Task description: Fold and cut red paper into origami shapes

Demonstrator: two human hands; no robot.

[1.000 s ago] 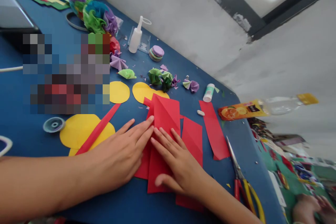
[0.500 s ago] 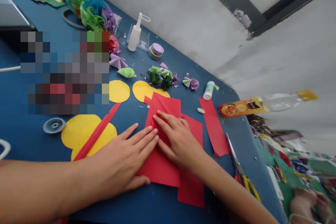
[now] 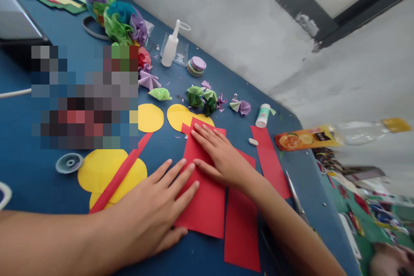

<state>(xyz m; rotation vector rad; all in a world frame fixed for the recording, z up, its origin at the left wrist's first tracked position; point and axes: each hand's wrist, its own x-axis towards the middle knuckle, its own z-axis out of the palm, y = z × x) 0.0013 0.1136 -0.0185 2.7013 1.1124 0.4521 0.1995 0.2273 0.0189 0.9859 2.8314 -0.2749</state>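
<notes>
My left hand (image 3: 161, 207) lies flat with fingers spread on the left edge of a red paper sheet (image 3: 205, 211). My right hand (image 3: 223, 155) rests flat on the upper part of the same sheet, its fingers stretched out. Beneath and to the right lies another red paper piece (image 3: 242, 228), partly covered by my right arm. A narrow red paper strip (image 3: 124, 170) crosses yellow paper circles (image 3: 97, 170) left of my left hand. More yellow circles (image 3: 177, 116) lie just beyond the sheet. A further red strip (image 3: 270, 159) lies to the right.
Scissors (image 3: 296, 198) lie partly under my right forearm. An eraser (image 3: 253, 142), a small white tube (image 3: 263, 115), an orange-labelled bottle (image 3: 307, 138), a glue bottle (image 3: 170, 49) and folded paper pieces (image 3: 195, 96) stand or lie around. A person's hand (image 3: 391, 258) shows at lower right.
My right hand has slid up along the red sheet, away from my left hand's fingertips. The fold seen in the sheet's upper part is now pressed flat or covered. My left fingers are more spread.
</notes>
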